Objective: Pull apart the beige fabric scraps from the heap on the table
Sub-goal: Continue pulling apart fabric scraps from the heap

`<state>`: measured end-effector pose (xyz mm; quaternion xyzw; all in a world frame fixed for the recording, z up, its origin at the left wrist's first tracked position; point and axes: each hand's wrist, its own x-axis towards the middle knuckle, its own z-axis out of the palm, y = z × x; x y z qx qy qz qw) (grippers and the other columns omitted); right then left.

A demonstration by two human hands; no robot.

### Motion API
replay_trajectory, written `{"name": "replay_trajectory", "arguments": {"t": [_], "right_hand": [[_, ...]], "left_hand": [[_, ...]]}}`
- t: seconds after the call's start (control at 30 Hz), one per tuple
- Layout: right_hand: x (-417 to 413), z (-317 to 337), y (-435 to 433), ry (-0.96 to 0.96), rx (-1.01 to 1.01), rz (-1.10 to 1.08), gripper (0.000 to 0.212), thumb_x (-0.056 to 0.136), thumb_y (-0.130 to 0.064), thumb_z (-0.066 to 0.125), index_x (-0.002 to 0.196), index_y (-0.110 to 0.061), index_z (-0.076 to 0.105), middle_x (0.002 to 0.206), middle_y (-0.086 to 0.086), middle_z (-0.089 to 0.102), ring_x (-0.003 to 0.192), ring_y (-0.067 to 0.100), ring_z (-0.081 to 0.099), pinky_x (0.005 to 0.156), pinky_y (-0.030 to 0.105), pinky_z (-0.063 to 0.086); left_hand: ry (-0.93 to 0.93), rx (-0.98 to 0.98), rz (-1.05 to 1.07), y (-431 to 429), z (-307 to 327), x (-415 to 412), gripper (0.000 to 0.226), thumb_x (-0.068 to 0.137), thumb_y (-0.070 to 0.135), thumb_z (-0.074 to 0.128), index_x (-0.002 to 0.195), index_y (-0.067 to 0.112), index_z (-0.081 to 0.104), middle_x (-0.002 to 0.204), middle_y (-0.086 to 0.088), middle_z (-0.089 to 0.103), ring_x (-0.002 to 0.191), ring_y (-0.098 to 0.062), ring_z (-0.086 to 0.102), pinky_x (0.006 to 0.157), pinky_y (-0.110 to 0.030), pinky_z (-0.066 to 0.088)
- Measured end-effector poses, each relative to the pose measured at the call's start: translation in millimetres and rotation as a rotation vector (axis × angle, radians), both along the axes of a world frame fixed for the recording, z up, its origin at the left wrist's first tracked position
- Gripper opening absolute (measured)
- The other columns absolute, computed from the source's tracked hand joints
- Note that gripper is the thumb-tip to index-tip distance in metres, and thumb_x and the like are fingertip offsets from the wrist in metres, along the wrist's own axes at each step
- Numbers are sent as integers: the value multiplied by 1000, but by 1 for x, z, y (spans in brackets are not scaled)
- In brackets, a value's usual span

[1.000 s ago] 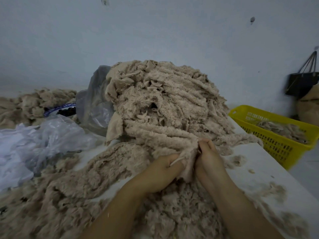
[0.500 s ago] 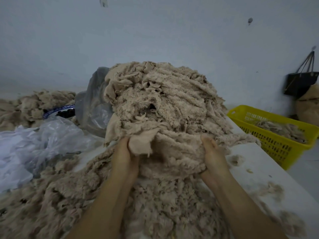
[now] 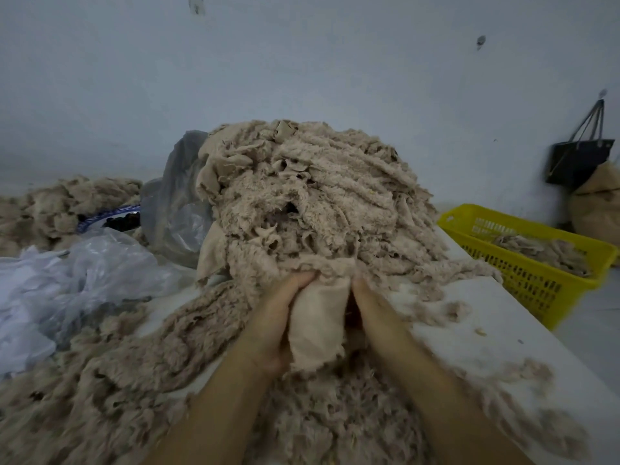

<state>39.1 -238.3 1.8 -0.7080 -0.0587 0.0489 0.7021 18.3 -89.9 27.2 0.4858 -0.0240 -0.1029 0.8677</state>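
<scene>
As hands [image 3: 273, 320] grip, scrap [image 3: 315, 320] hangs lengthwise, downward

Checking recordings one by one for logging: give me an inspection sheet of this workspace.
Surface: white table, bare patches at right.
Job's things: tall beige scrap heap; smooth beige scrap held at its foot; loose scraps in front.
Clutter: clear plastic bags at left.
Grippers: left hand and right hand both grip the smooth beige scrap.
Cables: nothing seen.
Surroundings: partly filled yellow basket at right; black bag hanging on wall.
</scene>
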Motion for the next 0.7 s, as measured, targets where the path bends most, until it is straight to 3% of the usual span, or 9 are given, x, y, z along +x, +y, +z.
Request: {"name": "replay_trajectory", "arguments": {"t": [0.03,0.13,0.2,0.33,0.43,0.5,0.57,0.63,0.7], "right_hand": [[0,0,2,70,101,51,80,57,-94,54,105,-34,76,108,-8,75,101,8,70,84,29,56],[4,9,-5,140,475,149,51,74,-61,70,102,-19,79,111,9,74,101,19,71,78,28,58],[5,15,-13,148,571,176,43,76,-47,73,105,-15,75,112,15,71,97,23,71,78,32,58],[4,13,-13,249,459,157,58,75,-45,73,120,-9,68,114,16,72,105,25,71,81,33,58],[2,14,-13,267,387,187,38,82,-38,69,103,-7,76,104,16,74,95,24,73,74,29,57],[4,12,-11,233,382,139,23,92,-24,62,107,-8,70,97,12,74,86,20,73,70,29,57],[6,7,-9,157,339,76,15,99,-18,55,109,-15,66,91,5,76,83,16,74,72,30,59],[7,6,-5,-22,218,17,20,101,-25,54,95,-28,73,87,-3,76,85,12,73,80,30,58],[4,8,-3,-178,85,-28,28,101,-32,54,84,-42,74,83,-15,75,83,0,70,72,16,54]], "left_hand": [[-22,9,-27,-2,0,-2,36,75,31,67,99,6,79,98,-17,74,85,-24,73,70,-31,60],[-86,88,-78,-7,-1,-7,28,78,26,65,95,11,81,98,-12,76,86,-17,73,69,-26,58],[-105,174,-106,-12,-2,-10,21,86,19,62,92,18,82,96,-8,76,86,-15,71,73,-25,56],[-144,252,-137,-20,-5,-10,23,93,13,59,94,21,81,97,-3,76,93,-15,69,81,-23,54],[-185,301,-167,-16,-8,-8,20,84,23,62,91,25,81,93,2,76,90,-8,70,78,-20,52],[-222,384,-167,-15,-12,-5,20,80,41,67,91,29,80,95,7,76,95,-6,69,84,-21,51],[-203,454,-130,-15,-14,-1,36,76,60,65,91,30,79,99,6,76,99,-10,70,90,-27,50],[-143,450,-19,-12,-16,3,46,80,70,62,98,31,79,103,3,77,102,-11,71,92,-31,50],[-101,413,98,-9,-16,8,44,85,69,59,98,32,78,101,3,77,95,-10,72,85,-31,52]]}}
